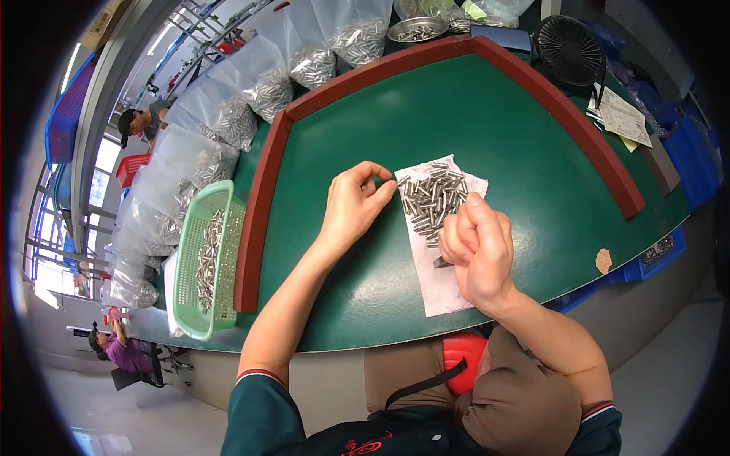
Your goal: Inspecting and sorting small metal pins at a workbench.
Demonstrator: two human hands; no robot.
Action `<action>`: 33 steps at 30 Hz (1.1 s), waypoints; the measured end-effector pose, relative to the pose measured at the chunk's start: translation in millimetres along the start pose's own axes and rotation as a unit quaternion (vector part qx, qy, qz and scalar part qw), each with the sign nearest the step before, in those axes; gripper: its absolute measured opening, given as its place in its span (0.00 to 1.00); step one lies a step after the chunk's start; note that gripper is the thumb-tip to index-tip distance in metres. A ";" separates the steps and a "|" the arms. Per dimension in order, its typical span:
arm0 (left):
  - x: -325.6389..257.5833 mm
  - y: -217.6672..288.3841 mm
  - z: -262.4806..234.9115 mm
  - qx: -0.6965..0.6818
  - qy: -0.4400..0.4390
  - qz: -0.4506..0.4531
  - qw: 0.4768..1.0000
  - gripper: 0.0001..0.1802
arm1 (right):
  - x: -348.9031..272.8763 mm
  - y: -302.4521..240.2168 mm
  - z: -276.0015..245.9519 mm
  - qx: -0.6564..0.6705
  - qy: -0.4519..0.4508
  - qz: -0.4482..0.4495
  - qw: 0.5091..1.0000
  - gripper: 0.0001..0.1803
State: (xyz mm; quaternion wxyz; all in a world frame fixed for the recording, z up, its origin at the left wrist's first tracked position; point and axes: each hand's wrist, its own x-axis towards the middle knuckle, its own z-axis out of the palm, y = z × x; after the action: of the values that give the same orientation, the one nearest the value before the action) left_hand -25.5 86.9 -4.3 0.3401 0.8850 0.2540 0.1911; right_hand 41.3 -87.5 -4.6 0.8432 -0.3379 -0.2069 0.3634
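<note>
1 heap of metal pins [431,199] lies between the loosely curled left hand [354,199] and tightly curled right hand [480,251]; what either holds cannot be told.

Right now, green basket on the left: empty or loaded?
Loaded, part-full: metal pins lie inside the green basket, its bare sides showing above them. Depth of the pins: can't tell.

From my remote seat I make out a factory workshop: clear plastic bags [296,30] of metal pins [361,44] line the left and far edges of the green workbench [342,121], a metal rack [97,110] with a plastic crate [70,114] stands past the left edge, and a co-worker [128,354] sits beyond the near left corner.
</note>
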 end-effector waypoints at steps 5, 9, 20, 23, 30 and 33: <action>3.8 4.3 12.0 0.055 -0.003 0.017 0.998 0.06 | -0.8 -0.7 0.5 -0.001 0.002 0.006 1.000 0.24; 1.4 3.5 10.3 0.047 0.030 0.012 0.998 0.07 | -0.4 -0.3 3.0 -0.017 0.022 -0.001 1.000 0.25; -83.7 36.3 16.3 0.003 -0.085 0.059 0.995 0.03 | 1.6 -3.8 -0.1 0.030 0.063 -0.012 0.997 0.25; -85.5 36.3 18.3 0.002 -0.082 0.057 0.995 0.03 | 1.6 -4.9 -2.0 0.040 0.067 -0.015 0.997 0.24; -85.8 35.2 20.0 0.007 -0.085 0.054 0.995 0.03 | 1.2 -3.1 -4.7 0.068 0.068 0.010 0.995 0.25; -87.2 37.3 17.7 0.013 -0.080 0.063 0.995 0.04 | -1.0 -5.6 0.1 0.052 0.068 -0.001 0.996 0.24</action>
State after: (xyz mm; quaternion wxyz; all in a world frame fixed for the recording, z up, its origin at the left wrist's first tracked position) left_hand -74.1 3.5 -5.0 0.3347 0.9161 0.1726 0.1373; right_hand 43.2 -91.0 -0.5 0.8721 -0.3176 -0.1299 0.3489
